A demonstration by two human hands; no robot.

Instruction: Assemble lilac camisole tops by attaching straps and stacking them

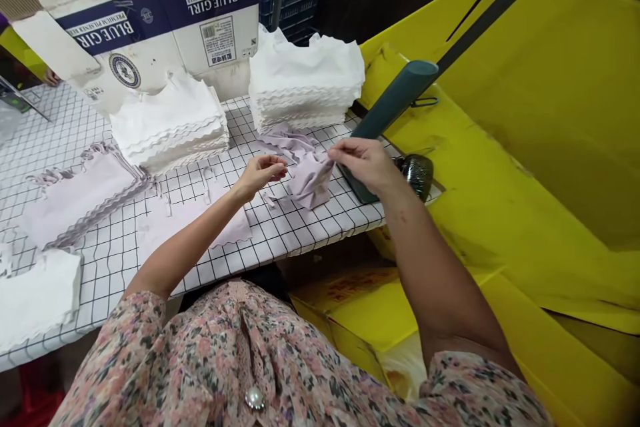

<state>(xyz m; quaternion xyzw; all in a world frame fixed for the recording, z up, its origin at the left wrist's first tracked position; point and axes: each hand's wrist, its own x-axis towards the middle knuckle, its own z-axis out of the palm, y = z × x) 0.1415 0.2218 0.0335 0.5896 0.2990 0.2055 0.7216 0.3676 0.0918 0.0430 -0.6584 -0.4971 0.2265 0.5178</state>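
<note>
My right hand (pixel 365 160) pinches the edge of a crumpled pale lilac garment piece (pixel 311 181), which hangs and bunches over the gridded tabletop. Left of it, my left hand (pixel 263 175) is curled, fingertips drawn together near the lilac cloth; whether anything thin is between them is hidden. Another lilac piece (pixel 233 230) with thin straps lies flat beneath my left forearm. More crumpled lilac cloth (pixel 287 140) rests behind my hands. Two stacks of white wavy-edged pieces, a left stack (pixel 170 123) and a right stack (pixel 307 83), stand farther back.
A lilac stack (pixel 90 193) and white pieces (pixel 40 297) lie at left. White-and-blue cartons (pixel 210 20) stand behind. Right of my hands rises a dark green post (pixel 395 100), with a black wrapped object (pixel 418 175) beside it. Yellow sheeting (pixel 540 213) fills the right side.
</note>
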